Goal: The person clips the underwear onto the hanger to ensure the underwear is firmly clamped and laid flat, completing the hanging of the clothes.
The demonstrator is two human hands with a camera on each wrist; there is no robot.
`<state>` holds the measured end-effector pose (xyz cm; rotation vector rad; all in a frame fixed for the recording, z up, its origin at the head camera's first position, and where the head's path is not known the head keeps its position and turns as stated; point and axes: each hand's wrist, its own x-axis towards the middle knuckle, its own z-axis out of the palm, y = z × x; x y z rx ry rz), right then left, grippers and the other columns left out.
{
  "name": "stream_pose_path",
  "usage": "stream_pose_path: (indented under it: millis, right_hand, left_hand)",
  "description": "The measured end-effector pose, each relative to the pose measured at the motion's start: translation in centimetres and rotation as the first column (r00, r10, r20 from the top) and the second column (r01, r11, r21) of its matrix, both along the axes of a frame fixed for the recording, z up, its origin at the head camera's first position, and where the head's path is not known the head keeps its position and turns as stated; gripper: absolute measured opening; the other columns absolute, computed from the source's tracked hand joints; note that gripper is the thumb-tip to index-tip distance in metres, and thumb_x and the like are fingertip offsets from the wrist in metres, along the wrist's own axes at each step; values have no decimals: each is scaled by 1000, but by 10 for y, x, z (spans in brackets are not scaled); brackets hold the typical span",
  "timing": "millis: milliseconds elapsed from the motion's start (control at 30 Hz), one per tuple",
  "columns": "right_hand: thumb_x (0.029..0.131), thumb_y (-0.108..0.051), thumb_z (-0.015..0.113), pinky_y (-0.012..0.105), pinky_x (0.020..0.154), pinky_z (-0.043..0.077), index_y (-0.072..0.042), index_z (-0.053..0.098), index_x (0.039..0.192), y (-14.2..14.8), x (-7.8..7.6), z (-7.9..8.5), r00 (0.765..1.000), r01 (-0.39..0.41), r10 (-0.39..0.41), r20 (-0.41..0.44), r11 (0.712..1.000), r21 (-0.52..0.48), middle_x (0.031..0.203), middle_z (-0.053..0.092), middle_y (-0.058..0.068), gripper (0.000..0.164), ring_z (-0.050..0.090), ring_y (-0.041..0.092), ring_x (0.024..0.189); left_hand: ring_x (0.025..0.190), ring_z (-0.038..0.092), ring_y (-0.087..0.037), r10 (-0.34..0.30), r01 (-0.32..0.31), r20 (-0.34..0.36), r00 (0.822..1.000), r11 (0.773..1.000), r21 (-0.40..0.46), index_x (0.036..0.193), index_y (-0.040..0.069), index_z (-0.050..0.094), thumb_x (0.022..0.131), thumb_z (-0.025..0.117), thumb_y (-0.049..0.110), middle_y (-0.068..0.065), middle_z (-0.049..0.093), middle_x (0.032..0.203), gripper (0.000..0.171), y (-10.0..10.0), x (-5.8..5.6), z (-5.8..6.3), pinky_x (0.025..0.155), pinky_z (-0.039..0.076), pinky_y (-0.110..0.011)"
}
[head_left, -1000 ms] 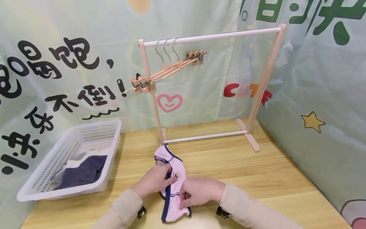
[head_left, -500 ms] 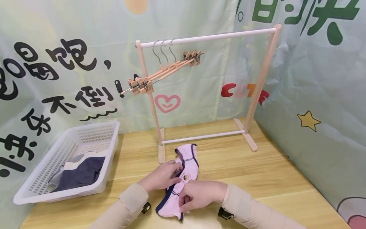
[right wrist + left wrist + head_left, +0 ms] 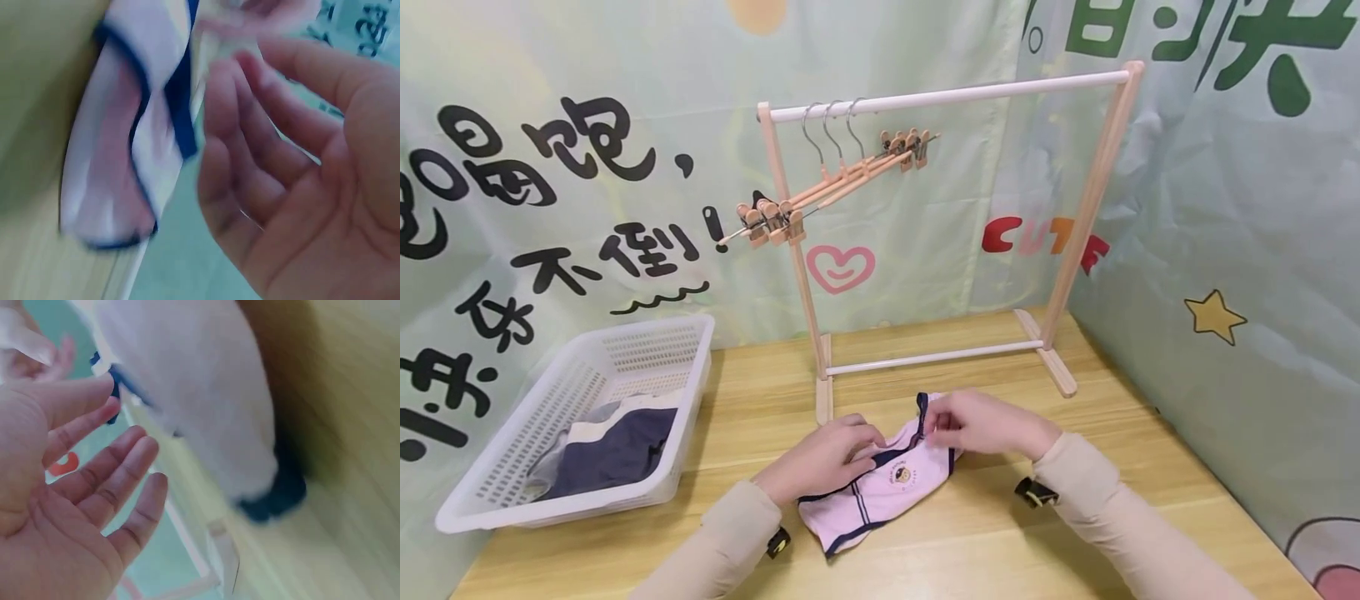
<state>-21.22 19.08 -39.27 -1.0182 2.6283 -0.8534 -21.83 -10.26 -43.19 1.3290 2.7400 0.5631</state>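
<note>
A pair of pink children's underpants (image 3: pixel 895 479) with navy trim and a small round print lies on the table, partly folded, its navy waistband turned toward the rack. My left hand (image 3: pixel 823 458) pinches the navy waistband between thumb and forefinger; in the left wrist view its other fingers are loosely spread. Over the far right end of the underpants is my right hand (image 3: pixel 988 423). The right wrist view shows its fingers loosely bent, thumb and forefinger near each other, with no cloth visible between them and the underpants (image 3: pixel 106 169) beside them.
A white basket (image 3: pixel 696 400) at left holds dark blue and grey clothes (image 3: pixel 617 446). Behind the hands stands a wooden rack (image 3: pixel 1097 192) with a white rail (image 3: pixel 970 93). Several clip hangers (image 3: pixel 842 179) hang at its left end. Printed cloth walls enclose the wooden table (image 3: pixel 1075 517).
The underpants have turned from lengthwise to a slant, their far end swinging right. My right hand has moved from the near end to the far right end; the left has moved slightly.
</note>
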Motion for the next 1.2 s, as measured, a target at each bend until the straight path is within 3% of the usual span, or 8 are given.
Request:
stream_pose_path:
  millis: [167, 300, 433, 533, 600, 800, 967, 1200]
  right_hand:
    - [99, -13, 75, 37, 86, 59, -6, 73, 114, 13, -24, -5, 980, 159, -155, -125, 987, 20, 99, 74, 2, 16, 68, 14, 92]
    - [98, -14, 76, 51, 99, 58, -1, 70, 130, 14, -36, -14, 972, 184, -170, -164, 980, 77, 118, 75, 13, 34, 71, 30, 111]
    - [98, -16, 78, 53, 105, 56, -1, 69, 135, 13, -43, -22, 972, 205, -185, -148, 970, 133, 124, 76, 17, 42, 72, 32, 116]
    - [97, -17, 79, 49, 101, 57, -3, 73, 131, 12, -47, -26, 970, 221, -201, -138, 963, 156, 117, 78, 12, 38, 72, 25, 106]
    - [96, -16, 79, 42, 90, 58, -4, 75, 123, 13, -48, -28, 970, 220, -199, -138, 962, 159, 104, 77, 7, 31, 68, 18, 93]
    - [97, -13, 77, 26, 64, 42, -12, 75, 99, 21, -45, -30, 971, 219, -204, -122, 968, 120, 71, 55, -6, 3, 48, 8, 68]
    - [99, -13, 76, 24, 61, 38, -15, 72, 92, 32, -40, -28, 967, 241, -233, -100, 967, 81, 69, 50, -7, 8, 46, 8, 65]
    - [98, -15, 77, 25, 61, 36, -16, 68, 86, 51, -35, -30, 960, 268, -261, -102, 962, 62, 68, 49, -7, 15, 45, 8, 65]
  left_hand:
    - [89, 63, -16, 58, -57, 31, 998, 998, -31, 114, 14, 76, 100, 77, 26, -2, 71, 106, 19, -26, 11, 7, 82, 55, -32]
    - [91, 67, -19, 103, -102, 22, 994, 993, -64, 111, 13, 75, 96, 81, 34, -3, 72, 103, 26, -46, 15, 8, 83, 57, -37]
    - [90, 68, -18, 140, -136, 46, 989, 987, -86, 106, 12, 76, 90, 87, 38, -2, 73, 98, 32, -61, 17, 8, 82, 58, -37]
    - [82, 63, -12, 152, -146, 82, 985, 986, -76, 99, 12, 76, 88, 89, 35, 1, 71, 90, 29, -68, 17, 8, 75, 55, -31]
    - [78, 59, -9, 155, -148, 100, 983, 987, -67, 94, 13, 75, 87, 90, 33, 3, 69, 86, 25, -70, 18, 7, 72, 52, -28]
    - [74, 56, -3, 160, -153, 154, 975, 987, -58, 87, 17, 72, 88, 89, 21, 8, 66, 81, 17, -72, 18, 5, 70, 50, -24]
    - [70, 52, 3, 150, -145, 175, 973, 989, -40, 81, 20, 69, 90, 86, 16, 14, 62, 76, 20, -72, 18, 3, 67, 49, -21]
    - [71, 52, 3, 115, -112, 193, 974, 993, -25, 83, 17, 69, 89, 89, 21, 12, 62, 78, 20, -74, 19, 1, 67, 49, -19]
